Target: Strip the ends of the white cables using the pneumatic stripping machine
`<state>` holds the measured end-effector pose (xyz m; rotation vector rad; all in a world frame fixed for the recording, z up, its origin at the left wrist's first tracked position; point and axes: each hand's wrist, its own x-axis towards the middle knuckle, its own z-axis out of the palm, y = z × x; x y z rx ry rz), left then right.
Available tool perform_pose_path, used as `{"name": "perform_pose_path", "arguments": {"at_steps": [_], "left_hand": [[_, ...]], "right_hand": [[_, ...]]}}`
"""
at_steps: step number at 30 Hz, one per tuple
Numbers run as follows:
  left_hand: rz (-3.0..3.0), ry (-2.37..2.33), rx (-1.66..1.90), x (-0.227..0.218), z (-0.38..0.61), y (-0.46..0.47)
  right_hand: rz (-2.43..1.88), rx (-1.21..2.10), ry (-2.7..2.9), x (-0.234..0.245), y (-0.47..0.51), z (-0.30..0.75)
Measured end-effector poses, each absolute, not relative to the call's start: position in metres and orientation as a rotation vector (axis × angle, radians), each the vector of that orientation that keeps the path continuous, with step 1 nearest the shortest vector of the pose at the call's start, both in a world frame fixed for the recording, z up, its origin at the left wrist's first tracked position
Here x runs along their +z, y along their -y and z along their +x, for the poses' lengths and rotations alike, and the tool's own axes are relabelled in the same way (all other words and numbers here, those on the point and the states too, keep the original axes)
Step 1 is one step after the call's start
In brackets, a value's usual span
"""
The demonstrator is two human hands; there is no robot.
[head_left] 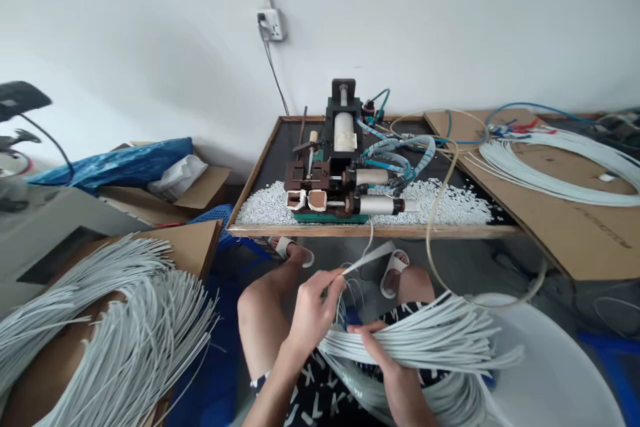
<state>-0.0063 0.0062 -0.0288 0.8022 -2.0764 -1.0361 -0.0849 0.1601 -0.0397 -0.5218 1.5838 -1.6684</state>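
My left hand (314, 310) pinches one end of a single white cable length (367, 258), which points up and right toward the table edge. My right hand (381, 355) rests on a thick bundle of cut white cables (440, 337) lying across my lap, its fingers curled over the strands. Straight ahead on the table stands a small pneumatic wire-stripping machine (340, 180) with brown jaws and white cylinders, above and beyond both hands.
White insulation scraps (450, 207) cover the tabletop around the machine. A large pile of cut cables (125, 333) lies on cardboard at left. A coil of white cable (560, 167) sits on cardboard at right. A white tub (560, 373) stands at lower right. My sandalled feet show under the table.
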Motion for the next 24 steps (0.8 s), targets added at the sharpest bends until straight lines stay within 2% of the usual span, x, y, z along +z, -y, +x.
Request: {"name": "perform_pose_path", "arguments": {"at_steps": [2,4,9,11,16,19,22,24], "left_hand": [[0.765,2.259,-0.853,-0.041,0.001,-0.009],[0.785,2.310,-0.843,-0.049,0.010,-0.013],[0.493,2.455,-1.627,-0.040,0.032,-0.026],[0.439,2.539,-1.700,-0.034,0.031,-0.028],[0.411,2.751,-1.532,-0.034,0.011,-0.028],[0.367,2.854,-1.279,-0.046,0.003,-0.034],[0.243,2.909,-1.056,-0.063,0.004,-0.047],[0.165,2.891,-0.974,-0.074,0.007,-0.058]], "right_hand": [[-0.600,-1.620,-1.625,-0.043,-0.163,-0.084],[-0.644,-1.572,-1.618,-0.051,-0.168,-0.085],[-0.513,-1.478,-1.732,-0.066,-0.176,-0.090],[-0.525,-1.468,-1.760,-0.063,-0.175,-0.090],[-0.792,-1.497,-1.741,-0.042,-0.170,-0.088],[-0.880,-1.436,-1.778,-0.040,-0.181,-0.093],[-0.897,-1.218,-1.825,-0.063,-0.224,-0.099],[-0.795,-1.147,-2.107,-0.092,-0.268,-0.105]]}}
